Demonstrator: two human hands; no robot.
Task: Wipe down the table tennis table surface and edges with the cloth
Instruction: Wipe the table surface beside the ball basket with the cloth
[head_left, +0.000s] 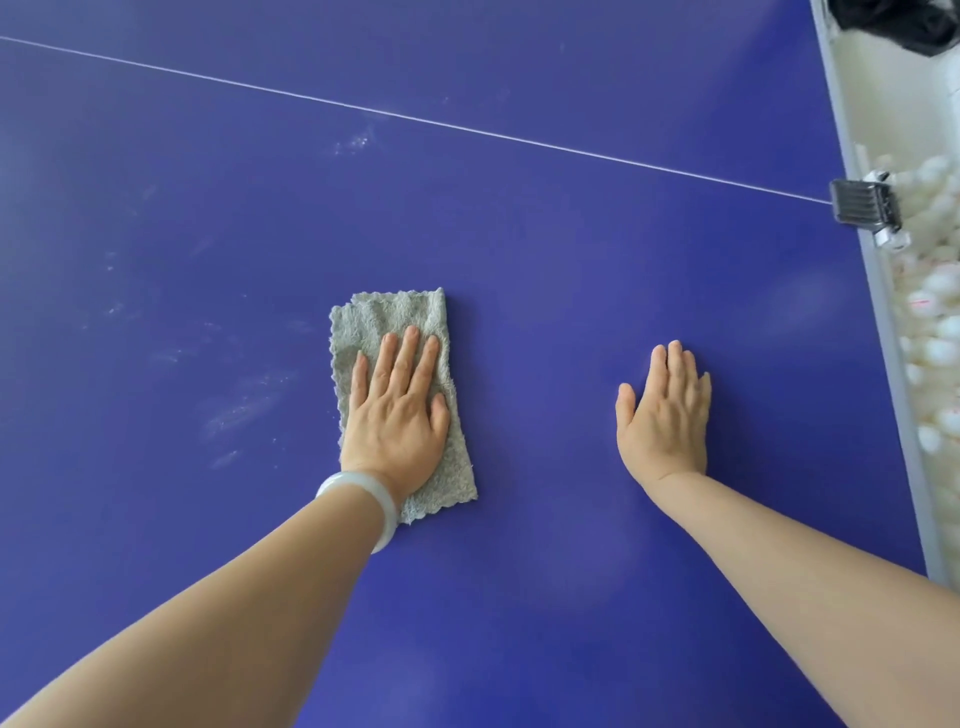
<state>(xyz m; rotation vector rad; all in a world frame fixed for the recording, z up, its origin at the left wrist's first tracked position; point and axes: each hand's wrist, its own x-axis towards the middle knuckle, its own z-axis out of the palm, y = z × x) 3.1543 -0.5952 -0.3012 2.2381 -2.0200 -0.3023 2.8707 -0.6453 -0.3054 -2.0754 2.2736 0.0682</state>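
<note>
**Both palms flat on the blue table**

We press our left hand (396, 415) flat on the cloth (400, 332), fingers straight and slightly spread, holding it against the table (519, 234). The cloth is grey and fuzzy, folded into a rough rectangle, and lies near the middle of our view; it shows beyond our fingertips and on both sides of the hand. A pale bangle (363, 493) sits on our left wrist.

Our right hand (667, 415) rests open, palm down, directly on the bare blue surface, well apart from the cloth, its fingers straight and close together.

A thin white line (415, 119) crosses the table beyond our hands. Pale dusty smears (244, 405) mark the surface left of the cloth, with another patch near the line. At the right runs the table's grey edge (878, 291), with a dark clamp (865, 205) gripping it where the line ends. Beyond the edge lies a heap of white balls (935, 332).
</note>
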